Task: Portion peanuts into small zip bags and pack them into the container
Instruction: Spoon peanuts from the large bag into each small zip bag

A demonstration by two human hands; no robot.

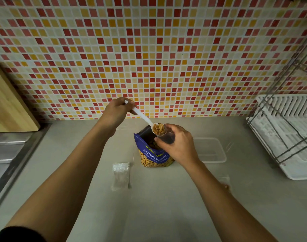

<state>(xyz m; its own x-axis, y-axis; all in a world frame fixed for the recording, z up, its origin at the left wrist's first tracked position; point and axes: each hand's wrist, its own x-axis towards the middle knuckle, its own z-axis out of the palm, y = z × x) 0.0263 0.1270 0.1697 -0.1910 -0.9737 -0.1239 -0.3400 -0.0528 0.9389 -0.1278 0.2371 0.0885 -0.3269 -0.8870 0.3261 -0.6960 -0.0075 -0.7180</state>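
A blue and yellow bag of salted peanuts [153, 155] stands open in the middle of the grey counter. My left hand [116, 110] grips the handle of a white plastic spoon [143, 117] whose bowl, heaped with peanuts [158, 129], is above the bag's mouth. My right hand [177, 144] pinches a small clear zip bag [165, 136] held open right at the spoon's bowl. A stack of empty small zip bags [120, 175] lies on the counter left of the peanut bag. A clear plastic container [210, 151] sits to the right, behind my right hand.
A white dish rack with a wire frame [285, 135] fills the right side. A wooden cutting board [7, 103] leans at the left above a steel sink edge [11, 151]. Another small bag with a few peanuts [225, 185] lies by my right forearm. A tiled wall stands behind.
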